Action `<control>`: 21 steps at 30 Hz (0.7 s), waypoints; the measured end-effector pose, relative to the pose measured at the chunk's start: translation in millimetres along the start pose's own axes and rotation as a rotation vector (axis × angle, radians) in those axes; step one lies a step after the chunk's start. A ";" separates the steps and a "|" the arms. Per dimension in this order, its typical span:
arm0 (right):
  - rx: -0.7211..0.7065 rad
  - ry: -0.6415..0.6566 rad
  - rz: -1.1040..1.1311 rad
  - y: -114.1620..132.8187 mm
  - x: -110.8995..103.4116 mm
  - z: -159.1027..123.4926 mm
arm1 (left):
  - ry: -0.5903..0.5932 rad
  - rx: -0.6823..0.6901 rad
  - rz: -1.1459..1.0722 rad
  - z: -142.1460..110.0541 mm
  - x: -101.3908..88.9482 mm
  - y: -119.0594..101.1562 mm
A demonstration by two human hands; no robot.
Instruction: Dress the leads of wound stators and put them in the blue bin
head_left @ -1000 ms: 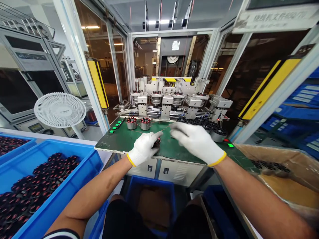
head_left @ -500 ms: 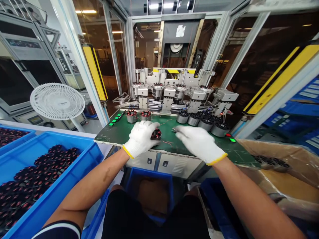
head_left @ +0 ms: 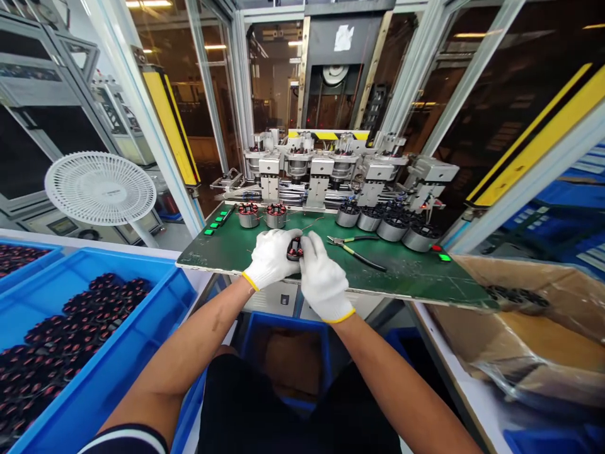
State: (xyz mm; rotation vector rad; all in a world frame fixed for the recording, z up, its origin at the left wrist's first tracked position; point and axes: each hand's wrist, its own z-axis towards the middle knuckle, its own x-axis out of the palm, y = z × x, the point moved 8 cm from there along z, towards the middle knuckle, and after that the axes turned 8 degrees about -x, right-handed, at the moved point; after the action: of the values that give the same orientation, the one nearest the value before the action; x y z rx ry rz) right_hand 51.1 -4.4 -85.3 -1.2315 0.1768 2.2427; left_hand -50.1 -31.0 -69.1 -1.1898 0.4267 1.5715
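The right hand (head_left: 324,277) has moved inward to join the left hand (head_left: 271,258), both now clamping the small wound stator (head_left: 295,250) between them over the green work board (head_left: 212,252), uncovering the pliers (head_left: 354,252) alongside.

No words or numbers can be read. A white paper patch (head_left: 344,38) on the press housing (head_left: 326,47) shows nothing legible, and tiny white print (head_left: 198,257) near the green workboard's (head_left: 406,277) left corner is too small to make out.
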 end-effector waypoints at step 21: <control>-0.388 0.265 0.232 -25.7 -28.7 34.6 | 0.047 0.018 -0.052 1.8 3.0 7.0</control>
State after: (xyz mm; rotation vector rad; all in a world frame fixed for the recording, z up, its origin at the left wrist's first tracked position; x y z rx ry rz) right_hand 51.4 17.9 -38.5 -1.7970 -0.0205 2.3748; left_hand -56.9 -30.6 -73.0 -1.2169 0.4366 1.4941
